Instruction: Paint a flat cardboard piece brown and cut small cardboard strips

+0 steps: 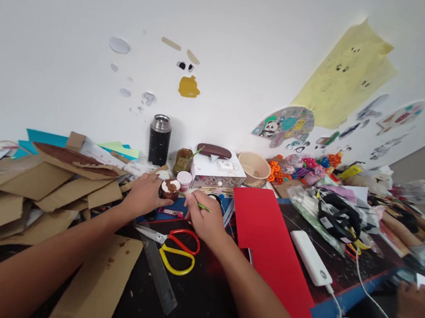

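Observation:
My left hand (143,194) is closed around a small round jar (169,195) with brown and white in its top, thumb in front and fingers behind. My right hand (208,219) pinches a thin green-handled stick (204,208), which looks like a paintbrush; its other end points at the jar. Just behind the jar is a small pink pot (184,180). Below my hands, scissors (176,246) with red and yellow handles lie partly over a grey metal ruler (161,276).
Cut cardboard (35,182) is piled at left. A black thermos (158,141), green jar (183,162), tissue box (218,174) and beige bowl (254,167) line the wall. Red card (275,247) and a white power bank (311,257) lie right. Another person's hand (414,307) holds a phone.

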Demonstrator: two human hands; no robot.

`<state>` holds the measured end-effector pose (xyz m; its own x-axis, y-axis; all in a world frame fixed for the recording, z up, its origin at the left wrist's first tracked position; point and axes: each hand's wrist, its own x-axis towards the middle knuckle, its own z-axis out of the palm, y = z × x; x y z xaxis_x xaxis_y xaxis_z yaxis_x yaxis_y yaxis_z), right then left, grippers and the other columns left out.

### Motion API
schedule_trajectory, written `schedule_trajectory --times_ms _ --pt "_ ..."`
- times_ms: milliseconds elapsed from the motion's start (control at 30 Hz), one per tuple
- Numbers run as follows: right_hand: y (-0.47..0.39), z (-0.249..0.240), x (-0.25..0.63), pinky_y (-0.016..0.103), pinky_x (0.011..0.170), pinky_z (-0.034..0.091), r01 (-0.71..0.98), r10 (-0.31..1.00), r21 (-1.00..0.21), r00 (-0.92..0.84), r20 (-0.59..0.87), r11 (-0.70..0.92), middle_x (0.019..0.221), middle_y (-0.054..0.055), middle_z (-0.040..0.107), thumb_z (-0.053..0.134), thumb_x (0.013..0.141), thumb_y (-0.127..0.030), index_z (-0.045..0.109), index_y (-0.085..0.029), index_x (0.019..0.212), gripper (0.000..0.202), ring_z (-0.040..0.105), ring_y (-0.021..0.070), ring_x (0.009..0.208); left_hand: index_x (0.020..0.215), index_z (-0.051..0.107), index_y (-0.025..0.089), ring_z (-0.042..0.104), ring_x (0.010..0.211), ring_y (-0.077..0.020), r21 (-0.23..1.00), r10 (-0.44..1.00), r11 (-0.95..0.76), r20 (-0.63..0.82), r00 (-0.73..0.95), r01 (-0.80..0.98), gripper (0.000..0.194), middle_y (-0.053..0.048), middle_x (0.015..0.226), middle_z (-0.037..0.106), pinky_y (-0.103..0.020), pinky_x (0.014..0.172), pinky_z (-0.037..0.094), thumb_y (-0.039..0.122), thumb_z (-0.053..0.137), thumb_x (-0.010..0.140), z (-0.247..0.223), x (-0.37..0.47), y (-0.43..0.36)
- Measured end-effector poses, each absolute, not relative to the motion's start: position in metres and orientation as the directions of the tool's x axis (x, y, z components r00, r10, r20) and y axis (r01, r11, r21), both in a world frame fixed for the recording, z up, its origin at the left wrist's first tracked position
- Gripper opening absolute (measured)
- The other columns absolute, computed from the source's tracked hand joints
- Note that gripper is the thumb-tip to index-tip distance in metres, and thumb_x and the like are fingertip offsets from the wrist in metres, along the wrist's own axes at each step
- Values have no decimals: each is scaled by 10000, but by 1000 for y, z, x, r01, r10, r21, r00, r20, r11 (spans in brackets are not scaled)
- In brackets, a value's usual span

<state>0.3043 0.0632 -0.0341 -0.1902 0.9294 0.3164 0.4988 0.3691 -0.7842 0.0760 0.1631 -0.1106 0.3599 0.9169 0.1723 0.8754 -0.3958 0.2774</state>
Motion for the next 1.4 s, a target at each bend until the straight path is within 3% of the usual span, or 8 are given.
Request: schedule_trajectory --times_ms 467,700,933,1233,1400 --pt "64 -41 299 319 729 522 500 926 -782 -142 350 373 589 -11 639 496 1176 -501 646 -271 840 434 695 225 650 1217 754 208 670 1326 -453 295 920 -390 177 351 872 552 -199 1340 786 -546 1173 482 618 837 858 -112 76 163" --pt "73 -44 299 284 594 499 364 943 -877 -13 333 315 566 -29 634 487 1157 -697 687 -254 851 575 632 178 504 1201 754 178 666 1323 -469 278 919 -390 176 353 878 565 -232 1350 778 -554 1170 485 627 825 866 -112 77 162" --pt "80 -46 297 297 635 514 377 941 -872 0 338 313 568 -31 637 536 1146 -640 702 -252 839 522 653 182 516 1185 754 199 673 1316 -458 275 915 -399 182 360 875 521 -214 1325 788 -553 1168 488 607 830 869 -111 76 162" --pt "81 -47 298 289 570 488 323 954 -906 33 299 273 569 -29 635 523 1140 -675 681 -260 830 541 634 177 482 1193 755 198 672 1324 -453 262 912 -404 185 365 876 523 -213 1346 787 -552 1162 492 615 814 882 -110 76 161" --pt "81 -47 293 298 639 507 390 938 -864 2 347 319 561 -33 625 522 1155 -596 679 -262 825 495 647 184 513 1185 759 176 677 1320 -449 249 913 -403 177 367 881 530 -226 1338 786 -536 1152 499 606 821 881 -108 77 160"
